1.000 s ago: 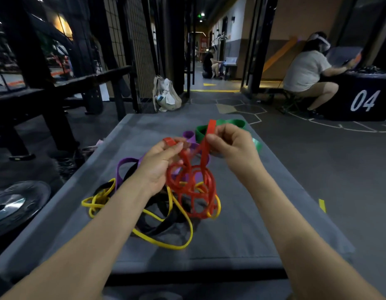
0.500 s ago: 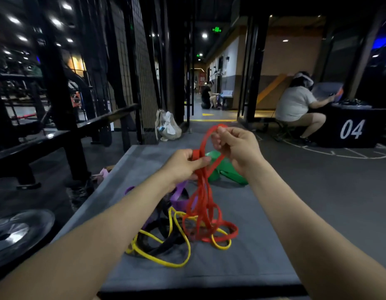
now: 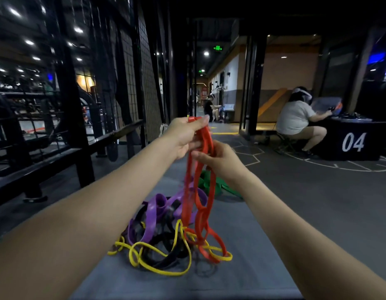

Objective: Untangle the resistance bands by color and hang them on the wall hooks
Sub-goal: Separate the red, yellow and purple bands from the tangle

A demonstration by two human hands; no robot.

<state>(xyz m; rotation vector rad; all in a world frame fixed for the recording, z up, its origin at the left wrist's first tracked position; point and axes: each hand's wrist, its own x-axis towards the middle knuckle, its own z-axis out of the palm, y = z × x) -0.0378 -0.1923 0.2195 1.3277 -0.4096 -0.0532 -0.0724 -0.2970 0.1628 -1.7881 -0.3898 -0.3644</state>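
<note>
single head view, faces forward and down, close over table point(image 3: 241, 276)

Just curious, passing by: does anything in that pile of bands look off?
Yes. The red band, lifted by both hands, is still looped with the yellow band at its lower end, so it isn't free of the pile.

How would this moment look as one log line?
step: untangling | left hand: lifts red band top | right hand: grips it lower | hooks: unseen

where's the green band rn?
Head view: the green band lies on the grey mat, centre, beyond the tangled pile, just behind the red bands and below the right hand.
</note>
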